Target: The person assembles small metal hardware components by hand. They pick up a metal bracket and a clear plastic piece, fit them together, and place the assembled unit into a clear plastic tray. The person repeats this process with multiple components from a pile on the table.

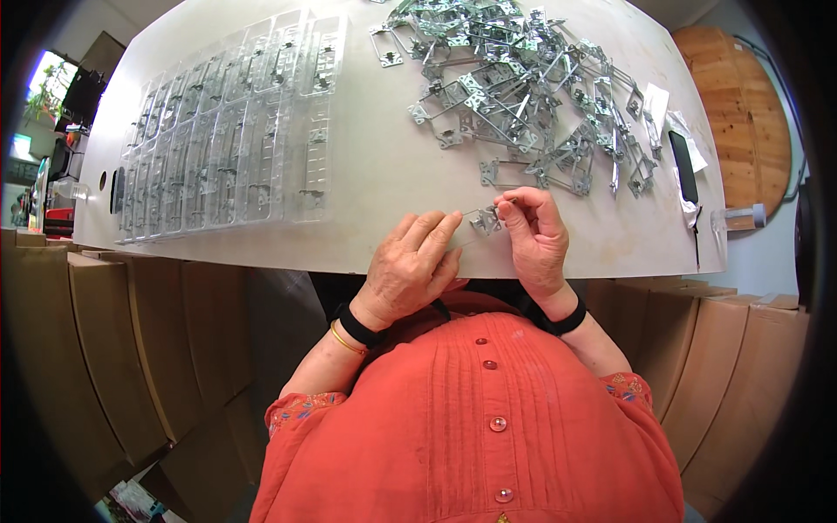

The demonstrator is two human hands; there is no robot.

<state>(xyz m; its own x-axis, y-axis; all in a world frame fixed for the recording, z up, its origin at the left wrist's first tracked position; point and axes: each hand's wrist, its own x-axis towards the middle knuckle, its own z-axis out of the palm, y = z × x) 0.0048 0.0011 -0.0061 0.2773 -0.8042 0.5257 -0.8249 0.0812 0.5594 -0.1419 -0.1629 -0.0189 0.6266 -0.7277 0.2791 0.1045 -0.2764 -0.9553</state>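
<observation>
Over the smooth white worktop (375, 174), the person's left hand (408, 268) and right hand (536, 244) pinch a small silvery metal rod-and-plate bracket (486, 220) between their fingers (440, 234).

Workroom: white table (375, 157) and cardboard boxes (96, 340).
The boxes stand upright on both sides, below the table's near edge. At right, a round wooden panel (741, 113) stands before a pale wall (760, 257); at far left, a bright window (51, 73) adjoins a green plant (38, 106).

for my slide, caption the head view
Left hand and right hand hold a metal part near piled parts and clear trays.
</observation>
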